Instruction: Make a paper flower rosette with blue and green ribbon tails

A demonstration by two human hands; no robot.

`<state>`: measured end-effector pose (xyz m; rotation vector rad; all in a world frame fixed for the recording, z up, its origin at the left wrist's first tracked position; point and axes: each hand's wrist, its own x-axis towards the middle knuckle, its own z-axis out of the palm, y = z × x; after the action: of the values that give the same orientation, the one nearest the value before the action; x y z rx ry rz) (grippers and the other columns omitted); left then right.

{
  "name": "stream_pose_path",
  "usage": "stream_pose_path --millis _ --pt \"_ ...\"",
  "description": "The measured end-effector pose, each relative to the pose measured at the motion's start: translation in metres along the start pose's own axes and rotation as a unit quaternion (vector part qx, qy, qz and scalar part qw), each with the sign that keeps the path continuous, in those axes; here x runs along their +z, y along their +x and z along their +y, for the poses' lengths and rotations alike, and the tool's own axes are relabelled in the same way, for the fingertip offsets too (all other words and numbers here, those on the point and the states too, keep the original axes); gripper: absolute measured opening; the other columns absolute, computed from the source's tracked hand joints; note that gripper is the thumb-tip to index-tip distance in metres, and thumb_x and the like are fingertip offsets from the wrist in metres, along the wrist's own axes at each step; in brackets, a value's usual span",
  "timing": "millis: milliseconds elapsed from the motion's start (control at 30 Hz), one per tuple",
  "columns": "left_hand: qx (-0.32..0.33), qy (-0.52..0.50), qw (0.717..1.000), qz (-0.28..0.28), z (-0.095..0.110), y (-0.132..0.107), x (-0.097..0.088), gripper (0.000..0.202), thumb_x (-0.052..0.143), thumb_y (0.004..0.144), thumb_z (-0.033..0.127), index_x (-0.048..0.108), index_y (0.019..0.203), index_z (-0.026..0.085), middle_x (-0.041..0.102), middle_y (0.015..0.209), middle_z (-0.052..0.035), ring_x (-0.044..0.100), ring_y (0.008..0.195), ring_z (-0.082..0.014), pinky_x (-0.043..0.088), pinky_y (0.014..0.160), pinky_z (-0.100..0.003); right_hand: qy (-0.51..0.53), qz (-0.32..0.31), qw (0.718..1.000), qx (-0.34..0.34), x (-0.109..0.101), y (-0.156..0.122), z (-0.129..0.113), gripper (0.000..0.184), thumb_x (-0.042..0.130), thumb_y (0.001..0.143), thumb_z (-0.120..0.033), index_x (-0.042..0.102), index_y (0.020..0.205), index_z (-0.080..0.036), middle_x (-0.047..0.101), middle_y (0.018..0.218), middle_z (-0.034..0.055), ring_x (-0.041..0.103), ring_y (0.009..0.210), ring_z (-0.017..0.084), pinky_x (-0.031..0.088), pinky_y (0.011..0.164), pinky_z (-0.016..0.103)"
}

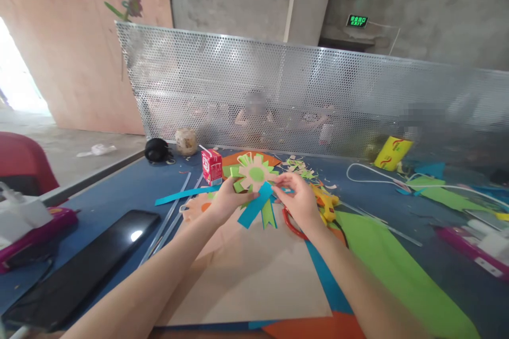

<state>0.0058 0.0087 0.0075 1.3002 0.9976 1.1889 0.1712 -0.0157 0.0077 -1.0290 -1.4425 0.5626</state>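
Observation:
A paper flower (256, 173) with beige and green petals and a green centre is held up over the table. My left hand (227, 200) grips it from below left, fingers closed on its lower edge. A blue paper strip (254, 205) and a green ribbon tail (268, 214) hang from the flower's underside. My right hand (299, 198) pinches the top of the blue strip at the flower's right edge. Beneath both hands lies a beige paper sheet (254, 270).
A red drink carton (211, 166), black phone (79, 270), yellow glue gun (326, 202), red scissors (292, 224), green paper (389, 270), orange and blue sheets and paper scraps lie around. A perforated metal screen (318, 95) stands behind; another person sits beyond it.

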Motion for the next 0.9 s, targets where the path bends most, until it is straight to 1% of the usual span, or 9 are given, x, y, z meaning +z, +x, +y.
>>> stream_pose_path --millis 67,133,233,300,400,600,700,767,900 --pt "0.007 0.010 1.000 0.001 -0.001 0.001 0.000 0.046 0.075 0.053 0.020 0.050 0.091 0.017 0.065 0.089 -0.0036 0.063 0.071 -0.0147 0.050 0.060 -0.026 0.001 0.050 0.998 0.032 -0.002 0.003 0.005 0.032 0.066 0.064 -0.033 0.051 0.090 -0.020 0.057 0.099 0.0071 0.055 0.090 0.020 0.052 0.069 0.031" --pt "0.014 0.019 1.000 -0.010 -0.003 0.001 0.001 0.045 0.075 0.053 0.020 0.050 0.090 0.017 0.064 0.093 -0.0048 0.063 0.078 -0.0166 0.050 0.065 -0.028 0.041 0.025 0.993 0.106 -0.003 0.005 0.008 0.042 0.069 0.060 -0.036 0.052 0.095 -0.020 0.056 0.106 0.0085 0.056 0.090 0.020 0.051 0.069 0.031" --pt "0.024 0.037 0.998 -0.049 -0.004 0.001 0.002 0.046 0.075 0.050 0.017 0.052 0.089 0.016 0.065 0.095 -0.0061 0.062 0.085 -0.0200 0.050 0.073 -0.032 0.107 -0.068 0.975 0.184 -0.002 0.003 0.006 0.034 0.069 0.061 -0.039 0.058 0.086 -0.019 0.064 0.087 0.0059 0.061 0.074 0.020 0.051 0.056 0.029" --pt "0.035 0.046 0.995 -0.082 -0.004 -0.001 0.003 0.049 0.075 0.049 0.014 0.054 0.093 0.016 0.064 0.098 -0.0063 0.061 0.090 -0.0215 0.049 0.076 -0.033 0.129 -0.081 0.968 0.198 -0.001 0.001 0.003 0.029 0.066 0.063 -0.041 0.059 0.080 -0.018 0.064 0.071 0.0027 0.062 0.065 0.019 0.051 0.054 0.030" --pt "0.051 0.062 0.990 -0.112 -0.006 -0.002 0.003 0.053 0.074 0.048 0.011 0.054 0.097 0.018 0.061 0.104 -0.0058 0.058 0.097 -0.0216 0.047 0.079 -0.032 0.147 -0.054 0.967 0.203 -0.001 -0.001 -0.001 0.030 0.069 0.060 -0.038 0.058 0.079 -0.018 0.063 0.064 0.0000 0.060 0.057 0.018 0.050 0.052 0.029" --pt "0.016 0.081 0.986 -0.143 -0.012 0.000 -0.005 0.072 0.070 0.052 0.009 0.042 0.117 0.020 0.058 0.100 -0.0092 0.062 0.074 -0.0187 0.051 0.063 -0.035 0.166 0.079 0.971 0.156 -0.013 0.009 0.006 0.044 0.077 0.051 -0.029 0.052 0.085 -0.020 0.064 0.072 -0.0005 0.061 0.065 0.018 0.048 0.058 0.027" --pt "0.009 0.080 0.984 -0.159 -0.017 0.004 -0.009 0.067 0.070 0.051 0.007 0.048 0.112 0.019 0.059 0.092 -0.0068 0.062 0.068 -0.0169 0.050 0.063 -0.034 0.198 0.120 0.962 0.142 -0.024 0.013 0.004 0.050 0.077 0.050 -0.031 0.049 0.089 -0.021 0.063 0.076 -0.0010 0.061 0.067 0.017 0.049 0.060 0.027" --pt "0.006 0.080 0.985 -0.150 -0.020 0.008 -0.011 0.056 0.071 0.051 0.009 0.055 0.104 0.017 0.060 0.085 -0.0053 0.062 0.066 -0.0167 0.050 0.061 -0.033 0.221 0.120 0.957 0.143 -0.028 0.013 -0.001 0.049 0.077 0.050 -0.032 0.049 0.089 -0.021 0.063 0.080 -0.0003 0.062 0.070 0.017 0.049 0.060 0.027" --pt "-0.004 0.064 0.990 -0.128 -0.026 0.014 -0.010 0.046 0.069 0.056 0.014 0.057 0.100 0.015 0.062 0.073 -0.0025 0.061 0.062 -0.0155 0.051 0.059 -0.032 0.252 0.053 0.952 0.165 -0.020 0.007 -0.007 0.045 0.076 0.050 -0.031 0.050 0.084 -0.018 0.064 0.077 0.0031 0.062 0.066 0.020 0.050 0.059 0.031"
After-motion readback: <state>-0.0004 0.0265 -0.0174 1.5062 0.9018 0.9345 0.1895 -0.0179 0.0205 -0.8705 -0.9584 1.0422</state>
